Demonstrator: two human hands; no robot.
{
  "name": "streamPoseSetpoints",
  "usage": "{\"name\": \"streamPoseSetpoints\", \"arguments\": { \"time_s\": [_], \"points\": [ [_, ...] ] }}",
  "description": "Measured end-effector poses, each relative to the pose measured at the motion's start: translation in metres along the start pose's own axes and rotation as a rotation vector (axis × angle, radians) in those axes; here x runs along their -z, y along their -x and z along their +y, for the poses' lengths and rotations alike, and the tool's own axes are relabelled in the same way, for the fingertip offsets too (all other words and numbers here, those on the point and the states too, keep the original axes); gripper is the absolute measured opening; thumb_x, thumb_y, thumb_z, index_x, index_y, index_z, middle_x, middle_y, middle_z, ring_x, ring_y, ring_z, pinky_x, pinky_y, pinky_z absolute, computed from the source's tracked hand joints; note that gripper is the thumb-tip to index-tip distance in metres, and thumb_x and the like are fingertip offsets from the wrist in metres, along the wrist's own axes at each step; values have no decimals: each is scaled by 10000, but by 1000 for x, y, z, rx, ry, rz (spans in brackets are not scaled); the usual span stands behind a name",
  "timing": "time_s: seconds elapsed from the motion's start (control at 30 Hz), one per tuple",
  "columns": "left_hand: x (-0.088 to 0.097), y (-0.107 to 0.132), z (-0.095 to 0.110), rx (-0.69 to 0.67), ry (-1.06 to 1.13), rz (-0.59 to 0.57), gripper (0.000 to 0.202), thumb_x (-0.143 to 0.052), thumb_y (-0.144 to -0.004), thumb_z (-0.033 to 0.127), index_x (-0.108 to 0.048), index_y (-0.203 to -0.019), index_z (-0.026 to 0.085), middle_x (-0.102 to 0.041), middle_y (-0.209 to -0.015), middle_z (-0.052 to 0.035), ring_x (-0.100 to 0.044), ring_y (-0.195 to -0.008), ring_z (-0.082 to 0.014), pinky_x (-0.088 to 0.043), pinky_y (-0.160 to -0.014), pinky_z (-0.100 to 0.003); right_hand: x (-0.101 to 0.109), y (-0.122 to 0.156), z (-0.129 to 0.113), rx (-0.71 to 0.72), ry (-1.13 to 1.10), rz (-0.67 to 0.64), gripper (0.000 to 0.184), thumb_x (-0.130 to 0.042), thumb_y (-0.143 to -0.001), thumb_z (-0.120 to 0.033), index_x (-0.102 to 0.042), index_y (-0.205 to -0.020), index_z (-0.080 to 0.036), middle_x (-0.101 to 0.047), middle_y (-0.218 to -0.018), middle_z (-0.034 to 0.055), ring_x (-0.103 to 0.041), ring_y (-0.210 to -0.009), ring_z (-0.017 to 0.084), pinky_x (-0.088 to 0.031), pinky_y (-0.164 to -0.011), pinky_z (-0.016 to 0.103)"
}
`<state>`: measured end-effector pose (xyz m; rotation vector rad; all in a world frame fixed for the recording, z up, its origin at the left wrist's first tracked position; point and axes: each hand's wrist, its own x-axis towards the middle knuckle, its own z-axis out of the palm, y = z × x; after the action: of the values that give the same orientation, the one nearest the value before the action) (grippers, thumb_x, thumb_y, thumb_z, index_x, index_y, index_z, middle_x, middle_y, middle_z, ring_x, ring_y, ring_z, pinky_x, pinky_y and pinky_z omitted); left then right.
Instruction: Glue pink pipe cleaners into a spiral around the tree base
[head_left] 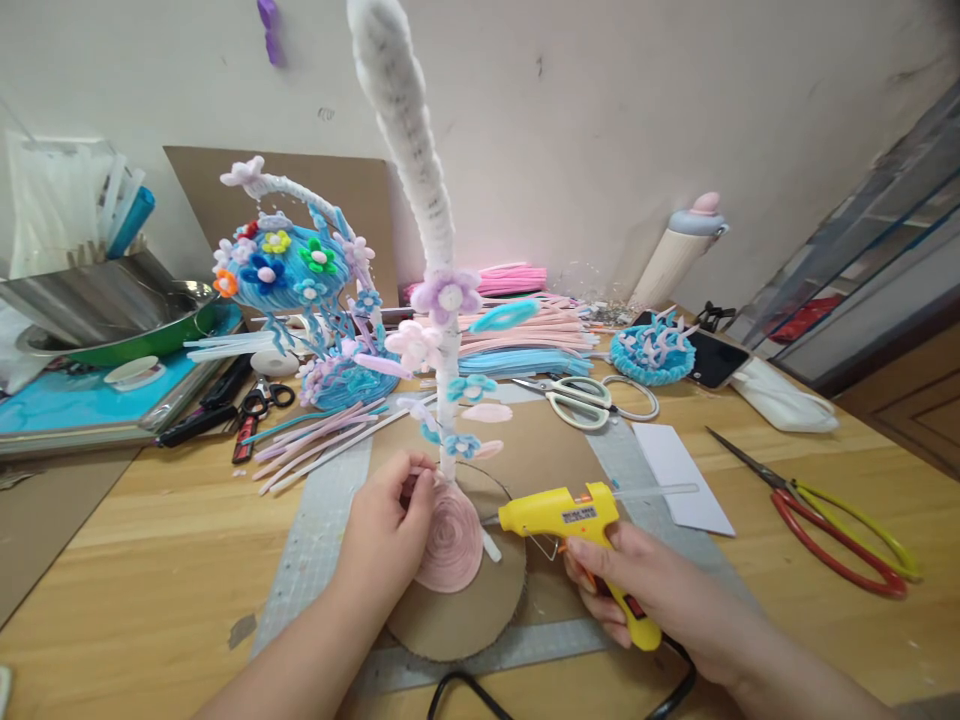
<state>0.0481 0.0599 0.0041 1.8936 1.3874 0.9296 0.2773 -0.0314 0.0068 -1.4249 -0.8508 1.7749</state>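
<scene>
**Glue gun at the foot of a pipe-cleaner flower stem**

The left hand [390, 522] grips the pink spiral base [452, 542] at its left edge, with the fingers curled close. Something small and dark sits between these fingers; I cannot tell what it is. The base leans on a round cardboard disc [469, 622], and this disc lies on a grey cutting mat [315, 545] in the middle of the wooden table [150, 560].

From the base rises a white fuzzy stem [444, 395] with small flowers. Its thick upper part bends to the left, and the top is cut off by the picture edge.

The right hand [637, 585] is wrapped around the handle of a yellow glue gun [559, 513], and the fingers cover most of the handle. The nozzle points to the left, just beside the spiral. If it touches, I cannot say. The black cable [465, 692] goes out of the picture at the bottom.

Behind lie white-handled scissors [592, 400]. A finished blue decoration [296, 275] stands at the left, and red and yellow scissors [832, 530] lie far at the right.
</scene>
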Motion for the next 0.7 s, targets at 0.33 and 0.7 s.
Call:
{"name": "streamPoseSetpoints", "arguments": {
  "time_s": [0.33,0.7],
  "points": [
    [0,1,1,16,-3,-5,158,-433,-885,296,-571,-845,230,-661,-790,18,-627,-735,-167,-457,-668,-277,5,4,6,-6,40,-14,450,-627,-752,-603,-421,-713,-205,-425,-563,-78,-381,-454,63,-358,-436,202],
    [2,1,4,21,-37,3,162,-446,-878,293,-588,-842,223,-675,-785,17,-627,-730,-162,-459,-656,-270,10,4,12,-36,227,0,469,-544,-781,-653,-427,-700,-206,-444,-510,-72,-418,-437,82,-356,-484,230]
  ]
}}
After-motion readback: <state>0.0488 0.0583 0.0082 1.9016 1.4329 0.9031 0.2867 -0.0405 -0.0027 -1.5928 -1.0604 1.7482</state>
